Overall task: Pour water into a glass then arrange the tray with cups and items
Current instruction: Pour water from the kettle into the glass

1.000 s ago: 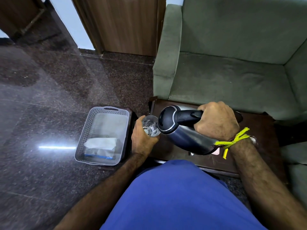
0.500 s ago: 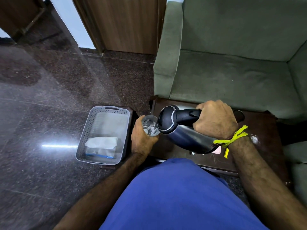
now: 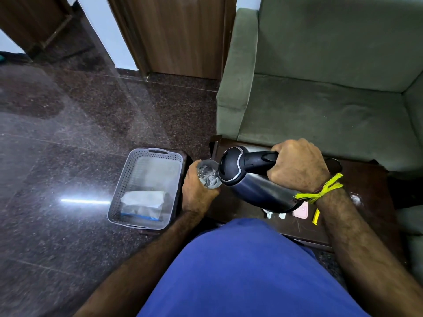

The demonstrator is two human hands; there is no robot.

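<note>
My right hand [image 3: 299,165] grips the black handle of a steel kettle [image 3: 256,191], tilted with its spout over a clear glass [image 3: 207,176]. Water lies in the glass. My left hand [image 3: 196,191] is wrapped around the glass from the left and below, holding it at the left edge of a dark wooden table [image 3: 366,216]. A grey perforated tray [image 3: 121,197] sits to the left on a low dark stand, with a white and blue packet [image 3: 143,203] inside it.
A green sofa [image 3: 320,99] stands right behind the table. A pink phone [image 3: 301,210] and small white items lie on the table under the kettle. Polished dark granite floor spreads to the left; a wooden door is at the back.
The kettle stays tipped over the glass; both hands have hardly moved. The view has shifted slightly.
</note>
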